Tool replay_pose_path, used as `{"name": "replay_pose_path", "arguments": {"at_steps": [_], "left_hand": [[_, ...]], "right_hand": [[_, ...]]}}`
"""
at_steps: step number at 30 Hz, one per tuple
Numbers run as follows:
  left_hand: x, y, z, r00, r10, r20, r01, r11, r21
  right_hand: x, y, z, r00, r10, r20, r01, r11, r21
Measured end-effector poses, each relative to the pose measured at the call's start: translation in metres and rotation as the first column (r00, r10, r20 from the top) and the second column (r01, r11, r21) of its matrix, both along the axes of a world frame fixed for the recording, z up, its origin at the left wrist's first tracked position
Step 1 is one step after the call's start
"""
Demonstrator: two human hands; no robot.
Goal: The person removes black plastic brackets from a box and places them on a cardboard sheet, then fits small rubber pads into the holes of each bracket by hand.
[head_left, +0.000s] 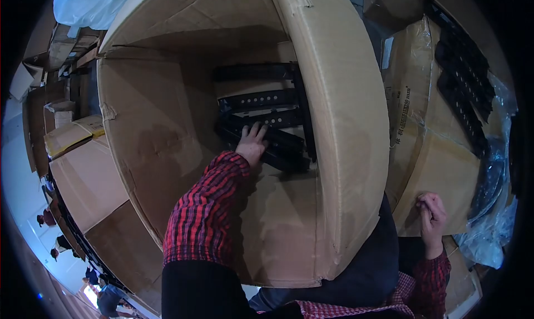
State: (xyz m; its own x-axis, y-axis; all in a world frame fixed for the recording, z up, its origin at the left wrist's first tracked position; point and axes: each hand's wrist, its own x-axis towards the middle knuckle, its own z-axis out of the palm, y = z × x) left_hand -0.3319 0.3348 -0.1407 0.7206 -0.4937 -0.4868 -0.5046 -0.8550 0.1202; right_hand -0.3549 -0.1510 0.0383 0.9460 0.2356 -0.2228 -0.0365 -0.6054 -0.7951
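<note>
My left hand (252,145) reaches down into a big open cardboard box (350,124), its fingers spread over black perforated strips. One black strip (261,100) with a row of holes lies crosswise on the box floor, and another black piece (253,71) lies above it. A long black piece (305,113) runs along the box's right inner side. The fingertips touch the dark parts just below the middle strip. Outside the box on the right, my right hand (432,210) is raised with curled fingers; what it holds, if anything, is hidden.
On the right, black perforated strips (459,99) lie on a closed carton (411,113) beside clear plastic wrap (489,235). More cartons (89,180) stand at the left. A white plastic bag (92,5) is at the top left. People (108,299) are far off at the lower left.
</note>
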Motion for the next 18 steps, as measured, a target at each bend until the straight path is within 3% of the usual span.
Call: {"name": "replay_pose_path", "arguments": {"at_steps": [3, 5, 8, 13, 18], "left_hand": [[-0.008, -0.001, -0.007, 0.996, 0.016, 0.084, -0.016, 1.000, -0.004], [0.000, -0.005, 0.014, 0.997, 0.077, -0.032, -0.078, 0.997, -0.022], [0.001, 0.006, 0.041, 0.997, 0.048, 0.059, -0.046, 0.998, -0.040], [0.020, 0.016, 0.146, 0.966, 0.161, 0.202, -0.124, 0.975, -0.183], [0.027, 0.017, 0.254, 0.844, 0.475, 0.248, -0.331, 0.826, -0.457]], "right_hand": [[0.000, 0.000, 0.002, 1.000, -0.007, -0.018, 0.007, 1.000, -0.002], [0.001, -0.001, 0.006, 1.000, -0.021, 0.014, 0.021, 1.000, 0.007], [0.004, 0.003, 0.018, 0.995, -0.041, 0.096, 0.038, 0.999, 0.032], [0.008, 0.018, 0.049, 0.980, -0.063, 0.190, 0.038, 0.991, 0.132], [0.016, 0.035, 0.093, 0.932, -0.094, 0.349, 0.010, 0.972, 0.233]]}}
